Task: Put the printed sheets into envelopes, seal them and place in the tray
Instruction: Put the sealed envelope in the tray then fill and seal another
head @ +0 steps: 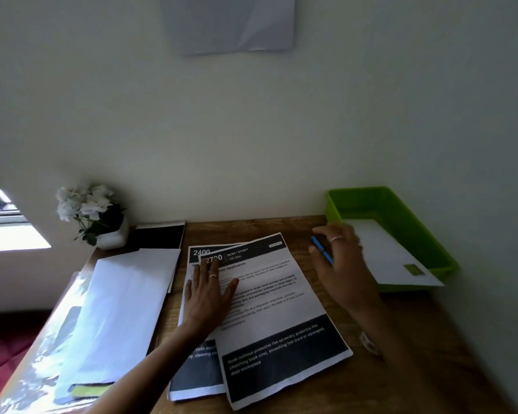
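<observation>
Two printed sheets point(269, 309) lie overlapped mid-desk under our left hand point(205, 297), which presses flat with fingers straight. Our right hand point(341, 264) pinches a blue pen-like stick point(322, 249) – glue or pen, we cannot tell. One white envelope point(392, 258) already sits in the green tray point(401, 201), so we judge one done and these two left; spare envelopes point(123, 297) wait just left. Motion blur softens the right fingers – the plastic sleeve point(27, 360) runs off-frame
</observation>
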`<state>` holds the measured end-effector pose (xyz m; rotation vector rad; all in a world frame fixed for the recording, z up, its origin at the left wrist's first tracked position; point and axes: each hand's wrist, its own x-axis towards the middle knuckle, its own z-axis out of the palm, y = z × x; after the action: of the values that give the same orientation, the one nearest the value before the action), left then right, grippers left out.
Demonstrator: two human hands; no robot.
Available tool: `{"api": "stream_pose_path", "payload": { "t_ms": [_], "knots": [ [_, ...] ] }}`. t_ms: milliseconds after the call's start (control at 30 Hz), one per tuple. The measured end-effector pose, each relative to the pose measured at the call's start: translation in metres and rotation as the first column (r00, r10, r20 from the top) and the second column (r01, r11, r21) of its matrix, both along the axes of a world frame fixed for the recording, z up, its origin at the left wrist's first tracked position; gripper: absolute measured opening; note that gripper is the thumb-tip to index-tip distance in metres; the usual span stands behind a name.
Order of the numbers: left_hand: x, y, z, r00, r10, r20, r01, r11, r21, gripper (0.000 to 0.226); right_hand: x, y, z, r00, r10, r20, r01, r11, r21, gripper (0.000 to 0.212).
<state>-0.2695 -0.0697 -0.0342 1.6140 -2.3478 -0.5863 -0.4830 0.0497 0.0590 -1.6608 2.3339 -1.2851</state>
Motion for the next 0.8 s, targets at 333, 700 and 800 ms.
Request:
{"api": "stream_pose_path", "payload": {
  "t_ms": [333,700,800],
  "knots": [
    [0.014,-0.037,0.002,0.988,0.05,-0.144,-0.052,0.999,-0.011,0.102,-0.019,-0.107,-0.04,0.958,0.276,-0.083,-0.178,0.794,0.582,0.053],
    [0.026,-0.043,-0.01,0.98,0.01,-0.199,-0.015,1.0,-0.023,0.11,-0.013,-0.178,-0.05,0.903,0.423,-0.068,-0.255,0.658,0.708,0.05],
    [0.025,-0.043,-0.012,0.98,0.014,-0.2,-0.021,0.999,-0.03,0.108,-0.018,-0.169,-0.049,0.912,0.406,-0.055,-0.264,0.684,0.68,0.045]
  ]
}}
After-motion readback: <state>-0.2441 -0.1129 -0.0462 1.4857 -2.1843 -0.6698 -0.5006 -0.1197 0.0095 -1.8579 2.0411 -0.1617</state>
